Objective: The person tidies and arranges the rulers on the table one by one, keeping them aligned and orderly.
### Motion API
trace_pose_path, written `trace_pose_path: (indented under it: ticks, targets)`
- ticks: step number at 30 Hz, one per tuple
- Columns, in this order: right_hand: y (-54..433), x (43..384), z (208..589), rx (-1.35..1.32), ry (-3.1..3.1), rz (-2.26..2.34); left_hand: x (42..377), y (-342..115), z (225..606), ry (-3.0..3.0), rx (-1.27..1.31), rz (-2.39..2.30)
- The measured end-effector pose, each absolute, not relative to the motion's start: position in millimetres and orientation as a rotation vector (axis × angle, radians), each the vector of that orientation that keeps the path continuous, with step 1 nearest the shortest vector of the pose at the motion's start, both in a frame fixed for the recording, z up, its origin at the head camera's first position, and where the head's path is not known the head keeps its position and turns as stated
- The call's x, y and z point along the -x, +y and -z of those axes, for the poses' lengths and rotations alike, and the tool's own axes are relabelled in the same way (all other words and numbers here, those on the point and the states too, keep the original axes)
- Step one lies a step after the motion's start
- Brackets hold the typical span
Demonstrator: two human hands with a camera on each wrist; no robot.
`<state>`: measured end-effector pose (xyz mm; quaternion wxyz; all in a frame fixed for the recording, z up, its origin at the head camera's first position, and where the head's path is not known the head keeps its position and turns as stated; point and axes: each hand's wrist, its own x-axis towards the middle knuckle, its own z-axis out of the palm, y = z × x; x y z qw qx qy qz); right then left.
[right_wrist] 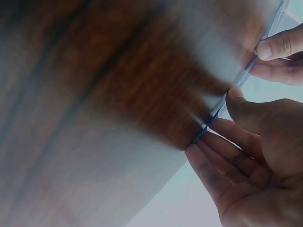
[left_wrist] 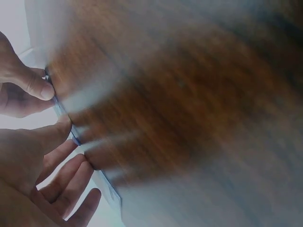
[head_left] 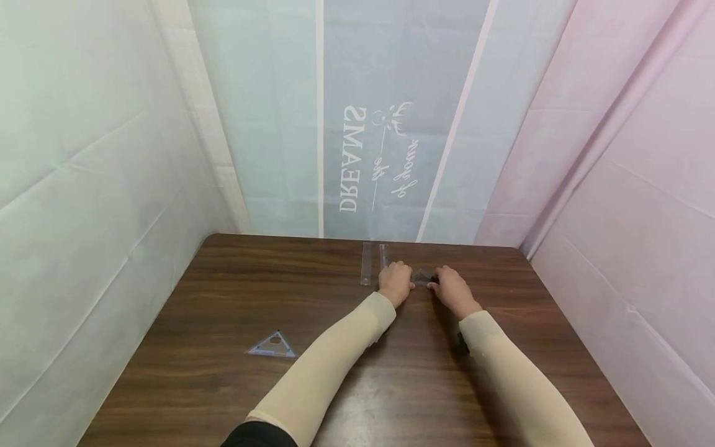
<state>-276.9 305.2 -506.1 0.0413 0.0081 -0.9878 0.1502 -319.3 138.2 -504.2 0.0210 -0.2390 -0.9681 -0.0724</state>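
Far back on the table, a small clear plastic set square (head_left: 422, 277) lies between my hands. My left hand (head_left: 396, 280) pinches its left side, thumb on the near edge. At its right side my right hand (head_left: 454, 290) pinches it the same way. In the right wrist view the thin blue-tinted edge of the set square (right_wrist: 219, 108) runs between thumb and fingertips, close to the tabletop. Just beyond my left hand is a narrow clear ruler (head_left: 383, 253), its near end hidden by the hand. Left of it lies a wider clear ruler (head_left: 366, 264).
Another clear set square (head_left: 272, 345) with blue-tinted edges lies on the left part of the brown wooden table (head_left: 195, 310), beside my left sleeve (head_left: 335, 354). Cloth hangs behind the table's back edge and along both sides, with a lettered panel (head_left: 374, 155) at the back.
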Motion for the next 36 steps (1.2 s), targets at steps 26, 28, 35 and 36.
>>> trace_pose_path:
  ticks: [26,28,35,36]
  targets:
    - [313.5,271.5,499.6,-0.074,-3.067,-0.584,324.0,142.7,502.9,-2.974,0.746,0.156]
    - [313.7,270.4,498.4,-0.065,-3.071,-0.605,324.1,142.3,502.0,-2.977,0.747,0.161]
    - [311.0,267.6,496.3,-0.011,-3.06,-0.657,323.7,138.8,497.1,-2.989,0.771,0.191]
    - [310.5,267.0,496.4,-0.002,-3.06,-0.664,323.6,138.3,496.4,-2.995,0.778,0.193]
